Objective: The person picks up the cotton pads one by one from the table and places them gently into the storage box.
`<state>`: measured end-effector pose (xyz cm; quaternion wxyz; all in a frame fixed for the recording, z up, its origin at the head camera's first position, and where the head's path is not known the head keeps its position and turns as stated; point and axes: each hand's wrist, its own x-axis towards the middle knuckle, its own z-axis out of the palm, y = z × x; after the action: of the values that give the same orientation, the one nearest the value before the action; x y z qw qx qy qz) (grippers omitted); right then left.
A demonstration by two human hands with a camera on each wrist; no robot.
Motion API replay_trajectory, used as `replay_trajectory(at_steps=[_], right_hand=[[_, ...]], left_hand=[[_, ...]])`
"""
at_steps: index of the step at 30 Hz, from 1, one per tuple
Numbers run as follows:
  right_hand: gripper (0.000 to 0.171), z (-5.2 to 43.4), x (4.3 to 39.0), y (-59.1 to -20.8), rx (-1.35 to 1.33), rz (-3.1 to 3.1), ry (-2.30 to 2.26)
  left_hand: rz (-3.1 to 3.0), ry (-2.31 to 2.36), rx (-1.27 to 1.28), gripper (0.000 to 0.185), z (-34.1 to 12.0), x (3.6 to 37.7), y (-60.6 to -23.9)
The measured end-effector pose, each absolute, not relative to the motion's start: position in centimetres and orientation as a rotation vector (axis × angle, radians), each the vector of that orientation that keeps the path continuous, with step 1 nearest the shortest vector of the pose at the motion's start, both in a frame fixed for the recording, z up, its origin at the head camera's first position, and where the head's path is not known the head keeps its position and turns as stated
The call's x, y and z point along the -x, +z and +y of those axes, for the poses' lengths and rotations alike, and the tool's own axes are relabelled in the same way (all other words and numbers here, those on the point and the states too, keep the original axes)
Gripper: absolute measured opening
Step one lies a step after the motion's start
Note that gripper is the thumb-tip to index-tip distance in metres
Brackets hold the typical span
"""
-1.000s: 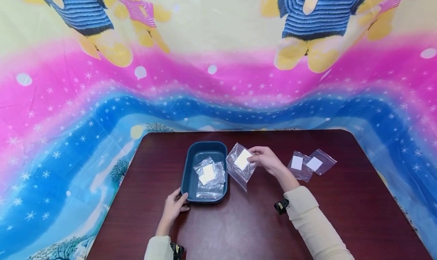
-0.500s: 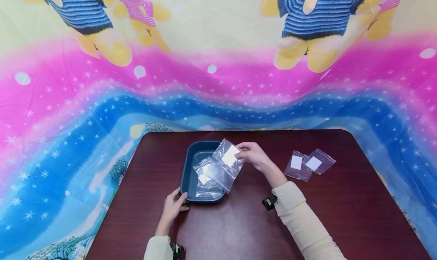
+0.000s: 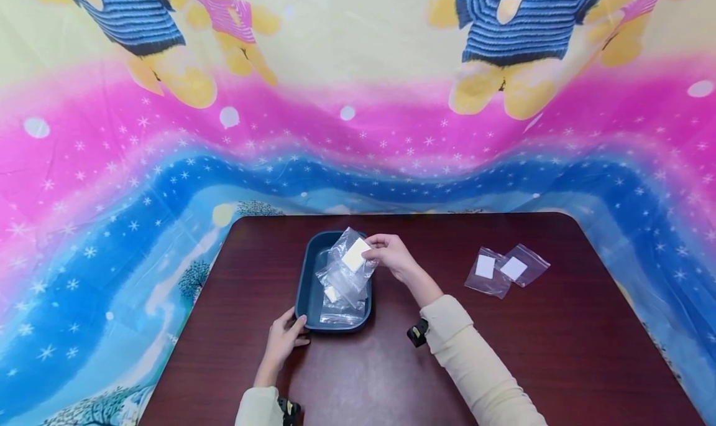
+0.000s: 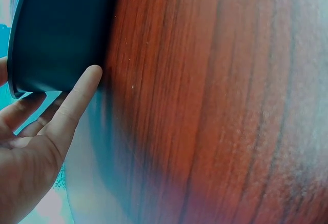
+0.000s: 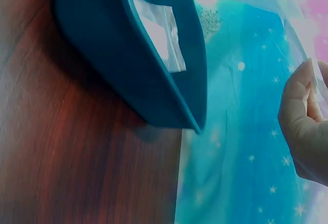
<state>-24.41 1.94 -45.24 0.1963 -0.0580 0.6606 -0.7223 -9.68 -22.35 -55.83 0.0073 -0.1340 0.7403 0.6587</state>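
A dark blue-green plastic tray (image 3: 302, 289) with raised walls holds several clear zip bags (image 3: 341, 319) with white labels. At its near left corner is my left hand (image 3: 282, 340), thumb at the rim and fingers against the outer wall; the left wrist view shows one finger stretched along the wall's lower edge. My right hand (image 3: 391, 255) pinches another zip bag (image 3: 338, 252) by its white label (image 3: 355, 255), between thumb and fingers. That bag hangs over the tray, overlapping the bags inside. From the right wrist view, the right hand (image 5: 305, 121) appears above the rim.
Two more labelled zip bags, a left one (image 3: 485, 273) and a right one (image 3: 524, 265), lie overlapping on the right of the dark red wooden table (image 3: 548, 339). A patterned cloth (image 3: 391, 134) hangs behind the table's far edge.
My right hand has carried the pinched zip bag leftward, from beside the tray's right wall to over its inside. The left hand has stayed at the tray's corner.
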Motion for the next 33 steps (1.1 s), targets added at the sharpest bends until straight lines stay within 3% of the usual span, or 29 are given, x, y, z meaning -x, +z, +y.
replay_trajectory(at_steps=[24,33], right_hand=[[0.023,-2.4,24.9,-49.3,0.037,1.999,-1.9],[0.044,-1.7,24.5,-49.7,0.142,2.133,-1.751]], left_hand=[[2.304,2.088,0.409,0.048,-22.3,9.7,-55.7],[2.294,2.086,0.424,0.051,-22.4,9.7,-55.9]])
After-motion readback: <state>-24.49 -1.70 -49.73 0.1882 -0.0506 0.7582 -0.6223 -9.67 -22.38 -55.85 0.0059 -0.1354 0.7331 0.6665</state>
